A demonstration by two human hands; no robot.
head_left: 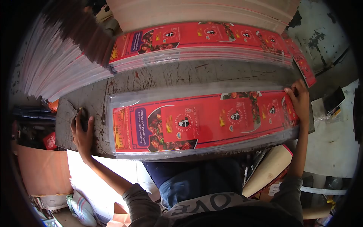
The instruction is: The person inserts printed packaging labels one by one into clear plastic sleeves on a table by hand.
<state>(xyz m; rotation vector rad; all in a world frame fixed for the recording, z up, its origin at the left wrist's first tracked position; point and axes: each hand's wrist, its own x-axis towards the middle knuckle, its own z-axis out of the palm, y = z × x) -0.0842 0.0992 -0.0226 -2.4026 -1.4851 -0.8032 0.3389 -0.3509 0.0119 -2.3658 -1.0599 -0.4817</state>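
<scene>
In front of me a stack of red printed sheets (211, 117) in clear plastic lies lengthwise on the worn grey table (170, 73). My right hand (299, 99) is at the stack's far right corner, its fingers bent over the edge. Left of the stack, my left hand (82, 132) rests near the table's left edge. A small dark object shows at its fingertips, beside a pointed greyish piece; their kind I cannot make out.
Behind lies another stack of similar red sheets (200, 38). A tall pile of thin sheets (64, 64) stands at the back left, with large pale boards (204, 13) at the back. A striped sack (81, 208) sits on the floor at lower left.
</scene>
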